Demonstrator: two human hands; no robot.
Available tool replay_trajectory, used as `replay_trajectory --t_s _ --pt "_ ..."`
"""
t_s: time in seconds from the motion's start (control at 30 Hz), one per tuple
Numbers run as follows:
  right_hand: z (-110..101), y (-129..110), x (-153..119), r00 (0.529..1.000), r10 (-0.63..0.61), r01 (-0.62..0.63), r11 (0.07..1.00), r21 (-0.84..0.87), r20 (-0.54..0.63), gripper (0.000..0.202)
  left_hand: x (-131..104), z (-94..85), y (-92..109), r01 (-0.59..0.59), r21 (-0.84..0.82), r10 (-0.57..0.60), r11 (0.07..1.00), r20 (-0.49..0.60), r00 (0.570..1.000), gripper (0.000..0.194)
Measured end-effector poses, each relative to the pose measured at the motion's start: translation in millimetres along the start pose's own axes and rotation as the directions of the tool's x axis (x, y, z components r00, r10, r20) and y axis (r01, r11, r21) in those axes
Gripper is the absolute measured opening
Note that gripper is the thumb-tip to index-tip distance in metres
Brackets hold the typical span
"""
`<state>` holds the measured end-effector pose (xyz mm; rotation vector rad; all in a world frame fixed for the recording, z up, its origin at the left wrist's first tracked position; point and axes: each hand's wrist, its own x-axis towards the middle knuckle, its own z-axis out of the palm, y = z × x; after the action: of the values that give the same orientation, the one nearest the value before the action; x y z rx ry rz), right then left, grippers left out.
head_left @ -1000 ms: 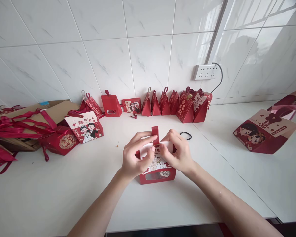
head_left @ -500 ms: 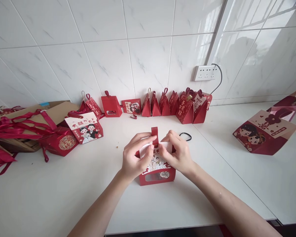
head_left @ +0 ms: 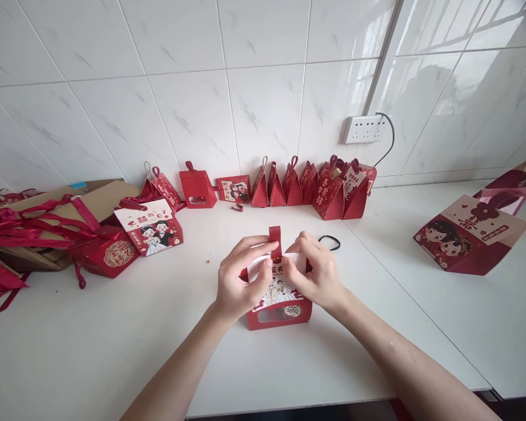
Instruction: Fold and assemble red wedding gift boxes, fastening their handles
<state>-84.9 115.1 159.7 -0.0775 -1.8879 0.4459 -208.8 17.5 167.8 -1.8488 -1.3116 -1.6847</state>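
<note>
Barely shifted, the left hand [head_left: 244, 272] and right hand [head_left: 316, 270] still pinch a tapered red-and-white cardboard box [head_left: 280, 295] up top (seemingly mid-step).

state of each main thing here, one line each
Gift box: upright, gripped at its top; too covered to tell if fastened
Left hand: curled, gripping the gift box
Right hand: curled, gripping the gift box
Red strap: sticking up
Plain red box: standing upright
Back-row boxes: standing upright
Ribbons: loose, tangled
Black band: lying flat, curved
Socket block: fixed to the wall
</note>
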Motion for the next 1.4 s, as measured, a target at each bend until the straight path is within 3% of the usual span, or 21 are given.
replay_trajectory --t_s 1.07,1.4 --pt "0.7 0.7 0.9 1.0 0.017 -0.017 0.999 -0.039 -0.008 0.029 3.0 -0.8 2.5 0.027 -0.003 -0.027 1.0 0.026 0.999 0.024" --pt "-1.4 -0.7 0.2 1.0 -0.026 0.026 1.0 0.009 -0.009 0.018 1.2 -0.3 -0.9 -0.004 -0.048 0.005 0.999 0.012 1.0 0.026"
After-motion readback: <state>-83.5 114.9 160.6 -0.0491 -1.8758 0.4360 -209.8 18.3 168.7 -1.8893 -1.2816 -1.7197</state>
